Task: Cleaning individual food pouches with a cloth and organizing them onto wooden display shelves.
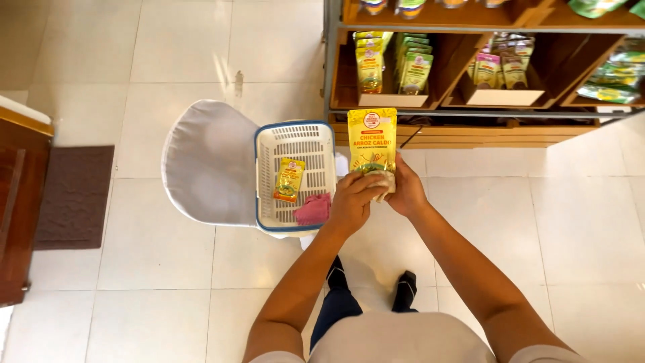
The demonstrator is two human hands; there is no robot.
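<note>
You hold a yellow pouch [372,144] upright in front of you, both hands closed on its lower end. Your left hand [353,202] wraps the bottom corner nearest the white basket [265,144], and your right hand [405,191] pinches the opposite bottom edge, thumb across the front. The pouch sits just beside the basket, on the side towards the wooden shelf [443,131], and a little nearer to you than the shelf's lowest board.

It looks like a flat, sealed foil or plastic pack, so judge it light and flexible rather than stiff. The upper part stands free without sagging, which suggests some body from the contents. The glossy film is probably slick, so a grip across the sealed edges or the thicker base should hold better than a pinch on the smooth face. Squeezing hard in the middle could crease it.

Inside the basket lie a smaller yellow packet [289,180] and a pink cloth [314,210]. The basket rests on a white chair [208,161]. Something pale is tucked under your fingers at the pouch's base; it may be a cloth, but the view is too poor to tell.
</note>
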